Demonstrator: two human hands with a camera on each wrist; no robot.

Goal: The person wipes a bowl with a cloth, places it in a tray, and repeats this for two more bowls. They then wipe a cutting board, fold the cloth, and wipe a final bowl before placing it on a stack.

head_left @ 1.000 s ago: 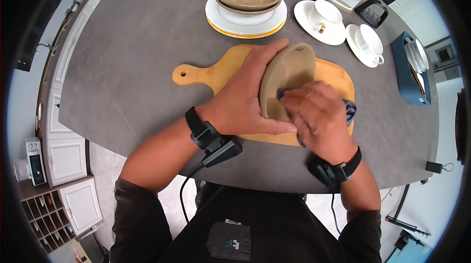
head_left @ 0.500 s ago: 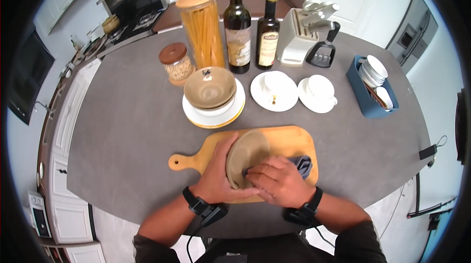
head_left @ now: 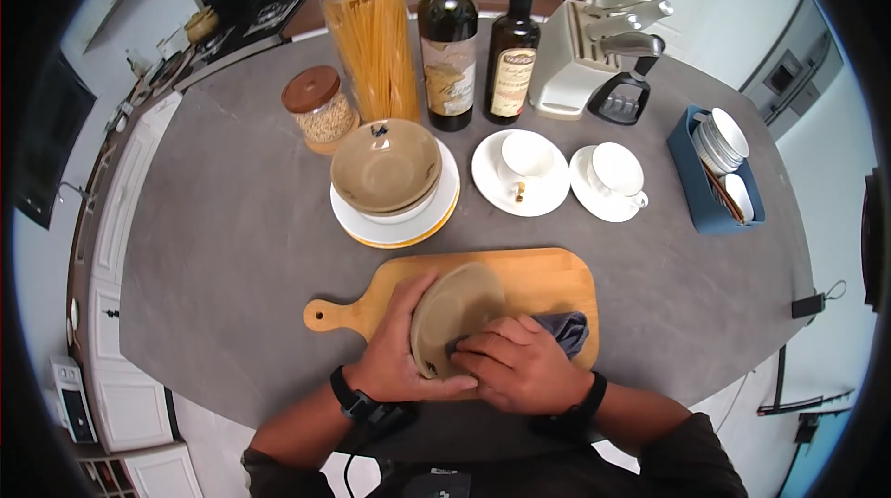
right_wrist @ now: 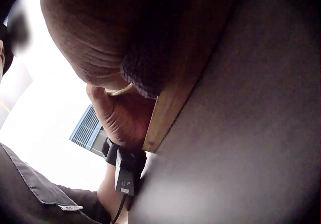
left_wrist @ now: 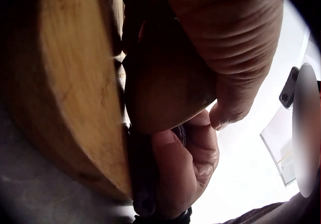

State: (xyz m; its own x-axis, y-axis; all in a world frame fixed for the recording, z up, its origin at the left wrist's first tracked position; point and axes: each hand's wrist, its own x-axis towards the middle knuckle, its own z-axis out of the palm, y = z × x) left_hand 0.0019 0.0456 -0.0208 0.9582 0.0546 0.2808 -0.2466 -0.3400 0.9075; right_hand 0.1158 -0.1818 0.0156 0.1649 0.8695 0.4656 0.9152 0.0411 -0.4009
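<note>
My left hand (head_left: 397, 356) grips a tan bowl (head_left: 461, 306), tilted on its side above the wooden cutting board (head_left: 548, 280), thumb along the near rim. Inside the bowl, the fingers of my right hand (head_left: 529, 368) pinch a dark grey cloth (head_left: 564, 331) against the inner wall. The cloth's loose end trails over the board to the right of that hand. From the left wrist view, the bowl's dark underside (left_wrist: 168, 83) shows between the left thumb and the right fingers. In the right wrist view, a fold of the cloth (right_wrist: 145, 68) hangs below the right hand.
Behind the board stand stacked plates with a tan bowl (head_left: 385, 164) on top, and two white cups (head_left: 527, 157) on saucers. Farther back are a pasta jar (head_left: 371, 43), an oat jar (head_left: 318, 108), two bottles (head_left: 450, 62) and a knife block (head_left: 571, 62). A blue bin (head_left: 691, 164) holds dishes at right.
The head view has tilted up, bringing the bottles, jars and knife block fully into sight. The left hand keeps hold of the bowl while the right hand shifts slightly with the cloth inside it.
</note>
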